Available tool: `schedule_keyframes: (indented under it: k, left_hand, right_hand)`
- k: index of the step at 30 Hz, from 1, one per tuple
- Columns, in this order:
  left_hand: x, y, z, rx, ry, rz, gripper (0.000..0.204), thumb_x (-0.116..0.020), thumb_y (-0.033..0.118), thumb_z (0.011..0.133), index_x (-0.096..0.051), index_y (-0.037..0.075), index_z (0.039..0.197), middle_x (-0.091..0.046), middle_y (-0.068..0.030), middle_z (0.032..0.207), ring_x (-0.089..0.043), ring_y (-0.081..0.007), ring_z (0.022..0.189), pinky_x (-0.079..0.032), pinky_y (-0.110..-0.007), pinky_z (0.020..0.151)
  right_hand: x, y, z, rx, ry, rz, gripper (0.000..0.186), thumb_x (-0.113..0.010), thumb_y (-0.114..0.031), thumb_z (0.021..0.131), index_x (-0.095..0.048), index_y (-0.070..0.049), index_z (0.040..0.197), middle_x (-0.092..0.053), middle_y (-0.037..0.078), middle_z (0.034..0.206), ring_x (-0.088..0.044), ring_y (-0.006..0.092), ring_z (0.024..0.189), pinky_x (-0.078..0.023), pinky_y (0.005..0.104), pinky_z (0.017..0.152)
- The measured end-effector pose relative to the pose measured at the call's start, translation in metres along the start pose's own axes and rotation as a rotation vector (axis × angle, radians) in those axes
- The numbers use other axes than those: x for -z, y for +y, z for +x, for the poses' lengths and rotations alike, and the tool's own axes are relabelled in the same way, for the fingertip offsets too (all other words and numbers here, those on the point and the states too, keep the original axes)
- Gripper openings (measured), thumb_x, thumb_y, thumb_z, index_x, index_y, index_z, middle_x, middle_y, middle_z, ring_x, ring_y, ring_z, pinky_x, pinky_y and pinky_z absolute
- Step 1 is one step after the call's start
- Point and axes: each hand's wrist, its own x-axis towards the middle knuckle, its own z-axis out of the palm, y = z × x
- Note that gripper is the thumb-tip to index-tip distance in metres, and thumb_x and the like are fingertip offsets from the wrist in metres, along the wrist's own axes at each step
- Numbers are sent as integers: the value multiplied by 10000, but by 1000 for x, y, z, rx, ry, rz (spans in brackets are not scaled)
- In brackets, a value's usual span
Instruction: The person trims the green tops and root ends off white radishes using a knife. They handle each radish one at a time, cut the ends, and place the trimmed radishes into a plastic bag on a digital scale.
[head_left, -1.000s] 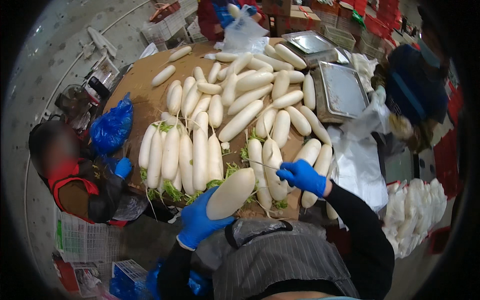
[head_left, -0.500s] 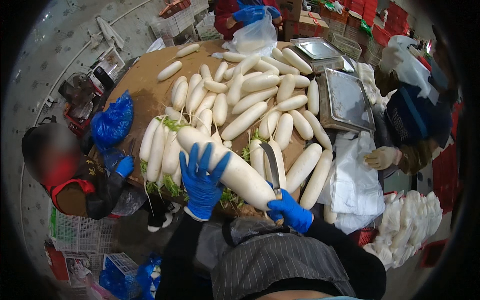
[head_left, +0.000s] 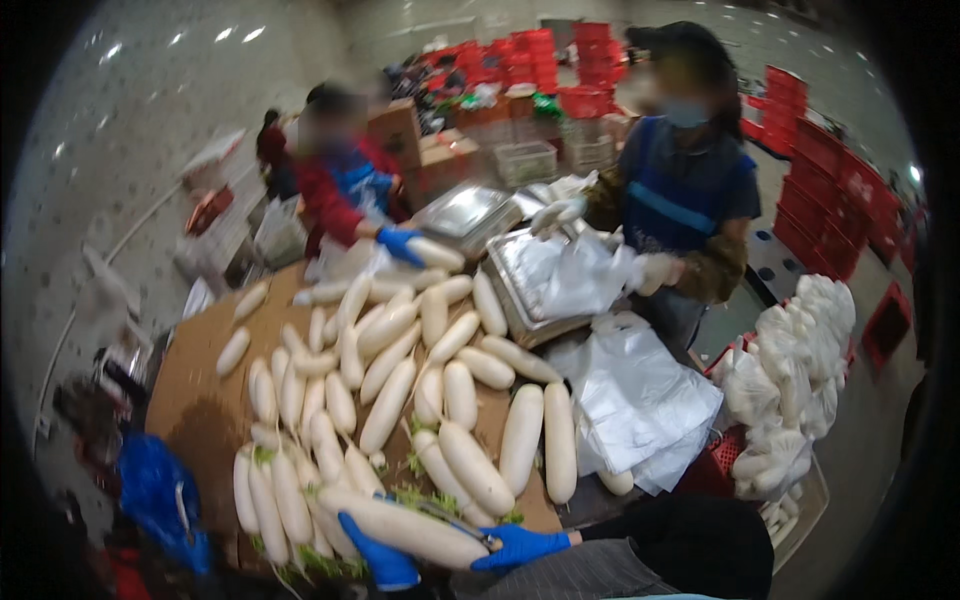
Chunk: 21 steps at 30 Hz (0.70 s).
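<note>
A large white daikon radish (head_left: 405, 527) lies across the front of my view, above the near edge of the table. My left hand (head_left: 385, 562), in a blue glove, is closed round its underside. In my blue-gloved right hand (head_left: 525, 546) is a curved knife, closed in the fingers by the radish's right end. The knife's blade (head_left: 445, 513) is partly hidden behind the radish. Many more daikon radishes (head_left: 388, 405) are heaped just beyond, some with green leaf stubs.
Two metal scales (head_left: 515, 300) stand at the far right of the cardboard-covered table (head_left: 190, 375). Flat plastic bags (head_left: 640, 400) lie right of the heap. A co-worker in a blue vest (head_left: 675, 190) handles a bag; another in red sleeves (head_left: 345, 190) touches a radish. Blue bag (head_left: 160, 495) at left.
My view has tilted up and right, so the co-workers and stacked crates show more fully. The held radish and both hands now sit lower in view. The knife lies flatter, behind the radish.
</note>
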Motion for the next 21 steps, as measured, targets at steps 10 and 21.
schedule_keyframes:
  k: [10, 21]
  left_hand:
    - [-85, 53, -50, 2, 139, 23, 596, -465, 463, 942, -457, 63, 1384, -543, -178, 1297, -512, -328, 1190, -398, -426, 1027]
    - [-59, 65, -45, -13, 133, 130, 579, -535, 335, 906, -430, 39, 1392, -526, -172, 1308, -518, -313, 1180, -420, -414, 1009]
  right_hand:
    - [6, -73, -21, 366, 140, -340, 797, -680, -384, 862, -259, -236, 1522, -419, 131, 1467, -447, 297, 1305, -339, 377, 1094]
    - [-13, -33, -5, -52, -157, 389, 446, -631, -357, 930, -569, -83, 1276, -623, -13, 775, -442, 38, 520, -324, 197, 440]
